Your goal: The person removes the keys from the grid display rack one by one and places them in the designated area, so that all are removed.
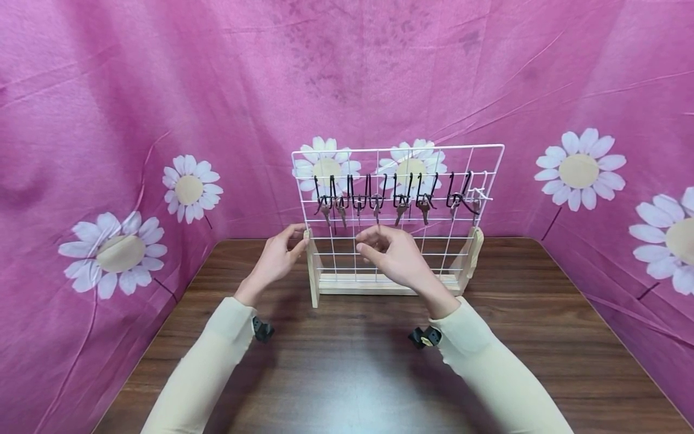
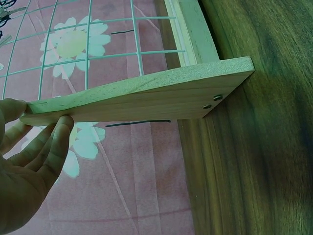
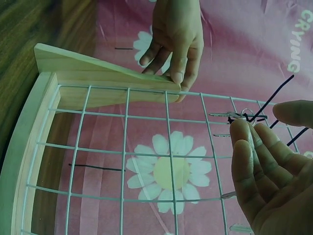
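Note:
A white wire grid rack stands upright on a wooden base. Black double hooks line its upper part, with metal keys hanging from several of them. My left hand pinches the top of the left wooden side support, thumb on one side and fingers on the other. Just in front of the grid, below the hanging keys, is my right hand. Its fingers are loosely bent, and in the right wrist view the thumb stands apart from them, with no held thing visible.
Under the rack lies a dark wood-grain table. A pink cloth with white daisies hangs behind and at both sides. At the rack's right end are the other wooden support and a white hook.

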Action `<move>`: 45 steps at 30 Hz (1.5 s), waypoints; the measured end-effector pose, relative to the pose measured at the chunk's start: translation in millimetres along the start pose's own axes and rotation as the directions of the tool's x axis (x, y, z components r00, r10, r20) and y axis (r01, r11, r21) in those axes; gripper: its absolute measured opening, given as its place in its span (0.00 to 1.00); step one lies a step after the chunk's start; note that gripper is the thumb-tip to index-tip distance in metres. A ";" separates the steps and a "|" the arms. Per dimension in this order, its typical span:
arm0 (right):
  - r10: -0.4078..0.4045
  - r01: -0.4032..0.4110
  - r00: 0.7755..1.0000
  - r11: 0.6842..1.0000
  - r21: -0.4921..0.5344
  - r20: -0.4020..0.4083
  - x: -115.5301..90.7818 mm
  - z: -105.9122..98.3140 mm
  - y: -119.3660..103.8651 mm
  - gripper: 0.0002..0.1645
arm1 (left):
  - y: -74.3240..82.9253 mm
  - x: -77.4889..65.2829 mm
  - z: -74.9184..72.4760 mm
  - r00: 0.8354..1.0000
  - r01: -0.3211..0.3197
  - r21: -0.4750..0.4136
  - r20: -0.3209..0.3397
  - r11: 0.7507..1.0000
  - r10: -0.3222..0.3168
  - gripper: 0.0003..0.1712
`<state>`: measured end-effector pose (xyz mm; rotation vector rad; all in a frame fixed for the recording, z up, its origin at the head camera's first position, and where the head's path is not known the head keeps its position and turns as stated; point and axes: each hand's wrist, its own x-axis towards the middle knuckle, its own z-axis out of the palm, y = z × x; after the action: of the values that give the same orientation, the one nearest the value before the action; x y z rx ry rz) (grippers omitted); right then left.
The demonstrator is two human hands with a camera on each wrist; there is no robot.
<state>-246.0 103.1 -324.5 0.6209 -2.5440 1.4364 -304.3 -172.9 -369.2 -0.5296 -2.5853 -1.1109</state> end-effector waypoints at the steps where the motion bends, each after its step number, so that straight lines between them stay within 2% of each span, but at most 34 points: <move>1: 0.001 -0.001 1.000 1.000 0.005 0.002 0.8 0.8 0.0 0.12 | -0.3 0.0 0.1 1.000 0.000 -0.001 0.000 1.000 0.000 0.22; 8: 0.017 -0.018 1.000 0.998 0.055 0.022 5.4 5.6 -2.8 0.11 | -1.5 -0.1 0.7 1.000 0.003 0.005 -0.006 1.000 -0.003 0.21; 15: -0.010 0.010 1.000 1.000 0.010 0.015 10.4 8.9 -5.6 0.11 | -2.0 0.2 1.6 1.000 0.004 -0.010 -0.006 1.000 -0.004 0.21; 28: -0.010 0.010 1.000 1.000 0.018 0.005 19.2 17.2 -8.2 0.14 | -1.7 0.0 1.4 1.000 -0.001 -0.019 0.001 1.000 0.001 0.21; 33: -0.020 0.020 1.000 1.000 -0.009 -0.014 23.9 22.0 -7.8 0.13 | -1.9 -0.1 1.2 1.000 -0.003 -0.015 -0.002 1.000 0.002 0.21; 45: 0.004 -0.003 0.998 1.000 0.017 -0.069 34.7 31.0 -8.6 0.15 | -2.0 -0.9 -0.2 1.000 -0.014 0.045 -0.018 0.999 0.015 0.21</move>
<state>-271.5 63.3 -322.7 0.5593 -2.4836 1.4559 -304.3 -174.5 -370.7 -0.5251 -2.5802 -1.0454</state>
